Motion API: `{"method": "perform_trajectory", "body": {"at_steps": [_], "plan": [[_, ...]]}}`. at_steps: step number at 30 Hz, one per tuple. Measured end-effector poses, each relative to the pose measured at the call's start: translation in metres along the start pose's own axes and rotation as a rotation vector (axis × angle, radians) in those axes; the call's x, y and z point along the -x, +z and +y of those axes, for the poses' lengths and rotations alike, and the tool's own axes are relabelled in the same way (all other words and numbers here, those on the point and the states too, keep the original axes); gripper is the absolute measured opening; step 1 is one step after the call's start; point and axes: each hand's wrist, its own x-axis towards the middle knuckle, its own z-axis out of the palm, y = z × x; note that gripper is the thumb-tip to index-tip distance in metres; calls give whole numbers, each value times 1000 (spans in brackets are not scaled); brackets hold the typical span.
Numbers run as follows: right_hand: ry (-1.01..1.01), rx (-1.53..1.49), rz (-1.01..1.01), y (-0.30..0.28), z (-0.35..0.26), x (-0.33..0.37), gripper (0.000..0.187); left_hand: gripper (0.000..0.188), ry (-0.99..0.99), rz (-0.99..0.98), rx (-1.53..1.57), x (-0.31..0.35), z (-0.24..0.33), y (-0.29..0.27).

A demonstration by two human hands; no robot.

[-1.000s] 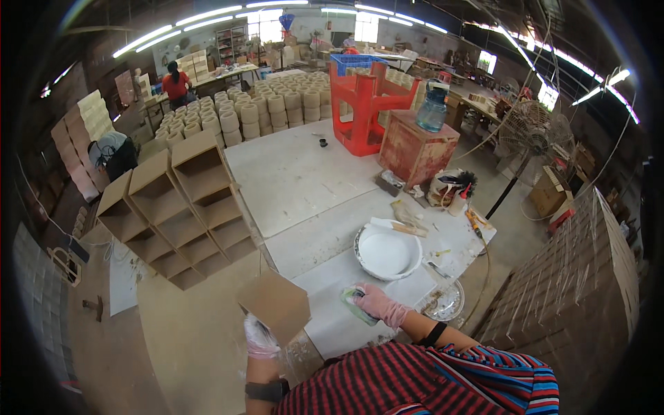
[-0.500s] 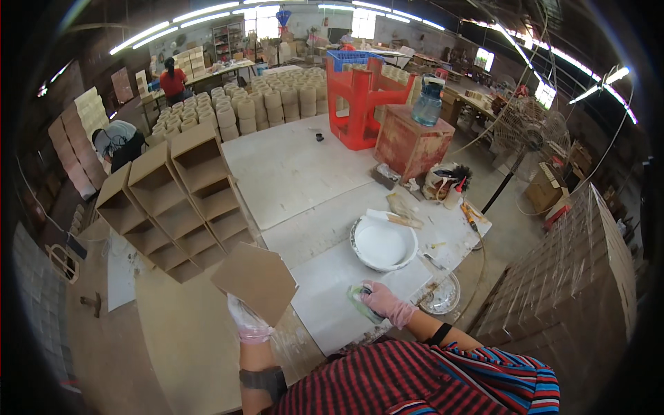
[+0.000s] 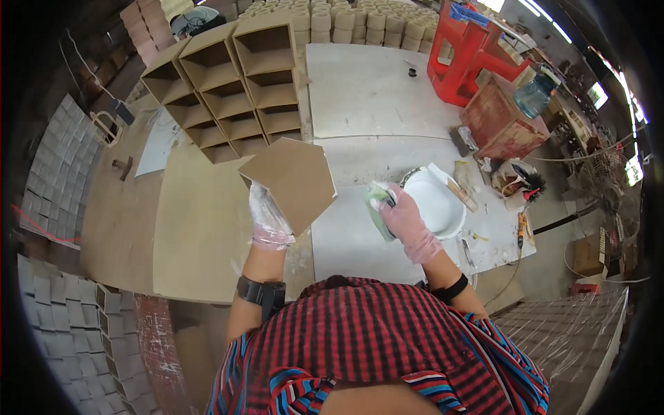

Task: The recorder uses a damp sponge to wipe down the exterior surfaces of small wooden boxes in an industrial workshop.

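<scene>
My left hand, in a pink glove smeared with white, grips a brown fibreboard box by its lower left edge. The box is tilted above the table, and two plain faces of it show. White marks sit on its right edge. In my right hand, also gloved in pink, is a green pad with white on it. The fingers are closed round it, over the pale table just left of a bowl of white paint. A flat brush with a wooden handle rests across the bowl's rim.
Stacked open brown boxes stand at the far left of the table. To the far right are a red stool and a red crate bearing a blue water jug. An orange-handled tool lies near the right edge.
The view has swung downward and to the left. My right hand has lifted the pad from the tabletop, up beside the bowl. The box stays in my left hand.
</scene>
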Motion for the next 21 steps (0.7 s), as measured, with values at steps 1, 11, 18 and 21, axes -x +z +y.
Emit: {"method": "perform_trajectory", "body": {"at_steps": [1,11,18,21], "plan": [[2,-10,-11,-4,-8,-6,34,46,68,10,-183,0,-7,4],[-129,0,-6,-20,-1,-46,36,38,468,-82,-2103,-2,-44,31],[-259,-89,6,-25,11,-50,34,36,498,-183,-2488,-1,-52,29],[-205,-103,-20,-30,9,-48,33,35,613,-124,-2510,-4,-64,28]]}}
